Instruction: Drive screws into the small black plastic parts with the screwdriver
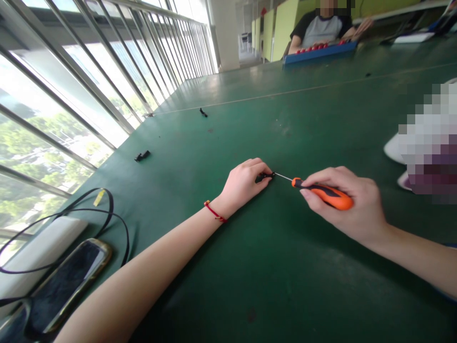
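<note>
My left hand (246, 178) rests low over the green table, thumb and fingers closed around a small black part (266, 176). Most of that part is covered by my fingers, so its kind does not show. To the right, my right hand (353, 202) is wrapped around the orange and black handle of a screwdriver (333, 196). The thin metal shaft points left, and its tip meets or nearly meets the end of the black part. A red cord bracelet (215, 211) circles my left wrist.
Two small black pieces (143, 156) (203, 113) lie on the green table (228, 267). A phone (71, 286), a white box-like object (46, 252) and a looped black cable (127, 233) are at lower left. A railing (117, 66) borders the left side. Across sits a person (323, 28) behind a blue tray (321, 53).
</note>
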### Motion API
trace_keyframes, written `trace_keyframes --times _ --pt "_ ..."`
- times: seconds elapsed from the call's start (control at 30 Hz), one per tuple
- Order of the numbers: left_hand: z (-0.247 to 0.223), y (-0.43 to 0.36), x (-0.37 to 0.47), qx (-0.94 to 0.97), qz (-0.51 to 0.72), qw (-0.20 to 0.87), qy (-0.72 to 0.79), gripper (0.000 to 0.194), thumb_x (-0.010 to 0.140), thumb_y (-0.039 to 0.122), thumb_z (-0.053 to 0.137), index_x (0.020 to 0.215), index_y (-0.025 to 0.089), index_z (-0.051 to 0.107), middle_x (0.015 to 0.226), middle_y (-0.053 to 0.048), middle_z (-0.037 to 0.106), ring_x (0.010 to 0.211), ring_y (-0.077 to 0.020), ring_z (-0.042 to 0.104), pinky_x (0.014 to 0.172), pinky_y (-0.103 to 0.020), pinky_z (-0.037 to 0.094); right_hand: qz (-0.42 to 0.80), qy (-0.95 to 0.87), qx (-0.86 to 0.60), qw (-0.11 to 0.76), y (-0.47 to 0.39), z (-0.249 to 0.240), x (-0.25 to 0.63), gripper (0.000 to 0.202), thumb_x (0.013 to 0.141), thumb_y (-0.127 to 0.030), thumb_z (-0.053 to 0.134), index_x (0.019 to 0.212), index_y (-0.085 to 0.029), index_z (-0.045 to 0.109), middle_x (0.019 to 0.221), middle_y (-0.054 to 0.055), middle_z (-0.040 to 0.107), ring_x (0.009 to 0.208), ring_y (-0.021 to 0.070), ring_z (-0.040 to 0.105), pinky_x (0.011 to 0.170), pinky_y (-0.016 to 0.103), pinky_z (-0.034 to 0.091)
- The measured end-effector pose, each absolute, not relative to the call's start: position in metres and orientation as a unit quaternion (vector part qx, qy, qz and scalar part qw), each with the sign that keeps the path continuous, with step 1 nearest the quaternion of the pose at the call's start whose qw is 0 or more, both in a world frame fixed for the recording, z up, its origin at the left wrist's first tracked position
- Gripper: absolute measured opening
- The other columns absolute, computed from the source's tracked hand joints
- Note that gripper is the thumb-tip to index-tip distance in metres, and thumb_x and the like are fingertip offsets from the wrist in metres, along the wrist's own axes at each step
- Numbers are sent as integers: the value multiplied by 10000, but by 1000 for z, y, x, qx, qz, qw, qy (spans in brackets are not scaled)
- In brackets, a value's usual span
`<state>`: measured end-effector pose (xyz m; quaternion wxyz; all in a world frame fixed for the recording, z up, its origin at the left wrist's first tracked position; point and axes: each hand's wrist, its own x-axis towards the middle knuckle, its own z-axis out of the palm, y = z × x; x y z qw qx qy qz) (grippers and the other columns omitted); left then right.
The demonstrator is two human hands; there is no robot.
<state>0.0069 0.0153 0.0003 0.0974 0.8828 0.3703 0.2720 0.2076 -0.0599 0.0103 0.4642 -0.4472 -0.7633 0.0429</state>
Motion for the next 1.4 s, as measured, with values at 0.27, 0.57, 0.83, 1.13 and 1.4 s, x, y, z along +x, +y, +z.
trace_keyframes --times 0.27,0.57,0.83,1.13,1.4 --pt "-1 16 7 867 279 119 396 118 816 231 558 865 192 659 870 -13 675 842 -153 605 769 -278 481 145 -781 -501 345 -52 4 207 174 803 -269 572 962 -232 634 878 18 696 707 178 617 653 324 483" --pt "2 21 6 834 300 202 416 164 758 248 616 889 171 679 902 -26 700 828 -150 628 777 -284 510 155 -772 -511 344 -50 6 207 142 796 -235 562 920 -219 627 882 18 690 671 152 604 600 271 457" --pt "15 29 2 861 235 218 395 158 776 267 601 854 166 695 891 -29 700 805 -142 637 741 -263 516 119 -789 -522 301 -49 2 208 191 792 -269 566 976 -247 610 779 7 671 624 164 567 596 295 456" --pt "14 34 2 844 239 259 403 157 773 269 614 836 152 697 848 -29 710 767 -128 640 760 -257 511 105 -817 -507 252 -46 2 209 246 797 -288 550 1030 -236 609 860 28 686 723 194 623 679 329 481" --pt "13 38 4 824 235 316 407 191 745 296 641 826 133 697 825 -39 710 739 -124 634 735 -244 511 103 -829 -497 236 -44 -2 210 276 793 -282 559 1065 -243 590 994 6 685 785 200 602 749 359 476"
